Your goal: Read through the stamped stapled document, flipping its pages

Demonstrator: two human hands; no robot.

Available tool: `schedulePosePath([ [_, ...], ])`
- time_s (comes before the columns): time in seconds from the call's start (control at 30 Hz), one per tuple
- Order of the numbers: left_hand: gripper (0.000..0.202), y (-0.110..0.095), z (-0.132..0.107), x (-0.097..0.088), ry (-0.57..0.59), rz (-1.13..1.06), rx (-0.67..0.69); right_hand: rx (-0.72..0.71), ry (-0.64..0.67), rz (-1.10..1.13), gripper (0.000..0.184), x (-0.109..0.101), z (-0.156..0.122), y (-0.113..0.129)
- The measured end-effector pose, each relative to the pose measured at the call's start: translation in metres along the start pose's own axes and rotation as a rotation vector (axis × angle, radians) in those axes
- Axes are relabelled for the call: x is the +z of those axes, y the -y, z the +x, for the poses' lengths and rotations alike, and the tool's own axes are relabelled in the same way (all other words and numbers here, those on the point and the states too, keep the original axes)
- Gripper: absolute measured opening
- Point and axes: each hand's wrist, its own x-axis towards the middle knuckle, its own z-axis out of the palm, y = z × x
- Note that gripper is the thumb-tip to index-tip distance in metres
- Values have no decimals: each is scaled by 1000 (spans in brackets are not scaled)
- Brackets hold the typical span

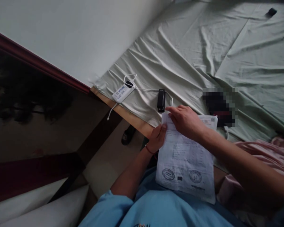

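Several stamps and lines of print show on a white paper document [186,154], which rests tilted over my lap and against the bed's edge. My left hand [156,138] is closed on its left edge, thumb on top. Over the top left corner, my right hand [186,121] has its fingers bent together on the paper, the fingertips pointing left. Just beyond those fingertips lies a black stapler [161,100] on the bedsheet. The underside of the paper is hidden, and I cannot tell whether it is one sheet or more.
A white power bank [123,93] with a white cable lies near the bed's wooden edge [134,121]. To the right is a blurred dark phone-like object [219,107]. Pink cloth [257,157] lies beside my lap. A dark shoe [128,135] is on the floor.
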Motion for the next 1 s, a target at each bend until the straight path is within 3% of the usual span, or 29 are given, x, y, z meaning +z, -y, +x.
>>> schedulePosePath([
  [0.13,66,-2,-1,0,-37,12,-11,62,-79,58,28,-2,3,-1],
  [0.33,69,4,-2,0,-93,5,-3,30,-72,150,26,-5,7,-3],
  [0.57,65,0,-2,-2,-6,17,-3,-24,-55,99,29,-6,8,-2],
  [0.83,65,-2,-1,-2,-17,-33,-46,46,-6,49,33,-1,11,-3],
  [1.0,65,-4,-3,-2,-143,-78,-76,58,9,30,31,3,17,-4],
])
